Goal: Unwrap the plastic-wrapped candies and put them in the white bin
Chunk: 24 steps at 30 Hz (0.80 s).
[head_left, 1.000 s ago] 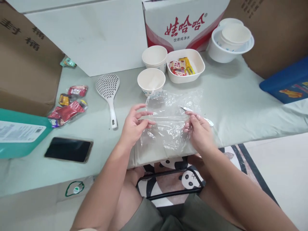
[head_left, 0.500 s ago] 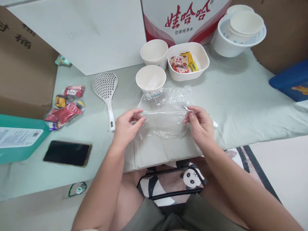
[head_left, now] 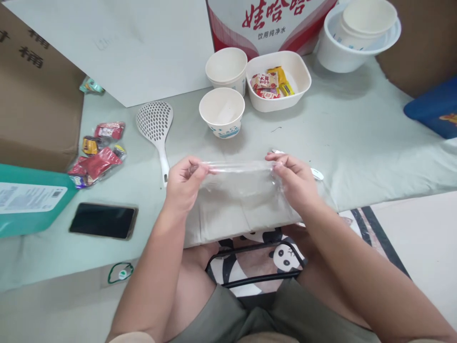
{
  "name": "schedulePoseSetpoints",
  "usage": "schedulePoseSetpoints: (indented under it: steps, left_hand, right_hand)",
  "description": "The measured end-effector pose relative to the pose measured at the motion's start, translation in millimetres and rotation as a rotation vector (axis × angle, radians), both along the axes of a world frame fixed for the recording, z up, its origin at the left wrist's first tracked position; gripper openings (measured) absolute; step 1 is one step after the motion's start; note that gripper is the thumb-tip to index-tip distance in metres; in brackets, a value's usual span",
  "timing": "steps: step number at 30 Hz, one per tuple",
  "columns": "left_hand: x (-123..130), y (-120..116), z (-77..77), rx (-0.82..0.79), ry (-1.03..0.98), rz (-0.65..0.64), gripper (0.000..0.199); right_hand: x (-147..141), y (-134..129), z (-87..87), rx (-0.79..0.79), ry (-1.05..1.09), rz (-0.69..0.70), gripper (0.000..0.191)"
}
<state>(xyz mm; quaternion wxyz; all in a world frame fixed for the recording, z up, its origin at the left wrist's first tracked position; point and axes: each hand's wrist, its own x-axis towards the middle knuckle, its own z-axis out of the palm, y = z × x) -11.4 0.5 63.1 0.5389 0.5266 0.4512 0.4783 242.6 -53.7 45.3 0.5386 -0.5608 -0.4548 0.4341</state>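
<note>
Between my two hands a clear plastic bag (head_left: 243, 183) is stretched, its upper edge pulled straight from side to side. My left hand (head_left: 186, 183) pinches the left end of that edge between thumb and fingers. The right end is pinched the same way in my right hand (head_left: 293, 178). Under my right hand lies a slim white object (head_left: 317, 174), mostly covered, so its kind cannot be made out. Just beyond the bag stands a white paper bowl (head_left: 223, 129) with blue print. A white slotted skimmer (head_left: 154, 123) rests beyond my left hand, handle towards me.
Stacked paper bowls (head_left: 225, 64) and a white tub (head_left: 278, 104) of wrapped snacks stand at the back, before a carton (head_left: 273, 33). Left are snack packets (head_left: 98, 164), a phone (head_left: 103, 220) and a green container (head_left: 32, 200). A white basin (head_left: 337, 56) holds bowls, back right.
The bag's crumpled far part, which overlapped the front paper bowl, has come down and towards me. Its edge is now gathered taut between my hands. The view has shifted slightly.
</note>
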Motion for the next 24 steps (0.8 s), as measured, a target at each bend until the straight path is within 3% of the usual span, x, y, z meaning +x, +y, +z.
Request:
schedulePoseSetpoints:
  steps: [3, 5, 7, 9, 12, 14, 17, 20, 24]
  left_hand:
    - [11, 1, 5.3, -0.206, -0.086, 0.052, 0.056]
    - [15, 3, 7.5, -0.264, -0.083, 0.076, 0.06]
    - [15, 5, 8.5, -0.269, -0.073, 0.107, 0.062]
    - [13, 7, 8.7, -0.248, -0.063, 0.145, 0.061]
    - [10, 9, 8.7, -0.242, -0.06, 0.199, 0.053]
    - [9, 9, 8.7, -0.29, -0.111, 0.187, 0.051]
    - [11, 6, 8.6, -0.445, -0.17, 0.019, 0.058]
    - [14, 3, 8.3, -0.542, -0.081, -0.084, 0.042]
    - [15, 5, 8.3, -0.473, 0.001, 0.032, 0.014]
  right_hand:
    - [-3, 3, 5.2, -0.144, 0.302, 0.034, 0.033]
    - [-4, 4, 8.3, -0.25, 0.434, 0.135, 0.039]
    - [-4, 4, 10.5, -0.371, 0.462, 0.258, 0.057]
    - [-3, 4, 11.4, -0.443, 0.406, 0.293, 0.064]
    - [-2, 6, 11.5, -0.382, 0.354, 0.158, 0.04]
    - [-3, 8, 11.9, -0.323, 0.408, 0.07, 0.037]
    - [-6, 10, 13.2, -0.33, 0.522, 0.03, 0.043]
    - [-6, 10, 13.3, -0.368, 0.495, 0.05, 0.048]
    - [-2, 6, 13.3, -0.444, 0.322, 0.214, 0.048]
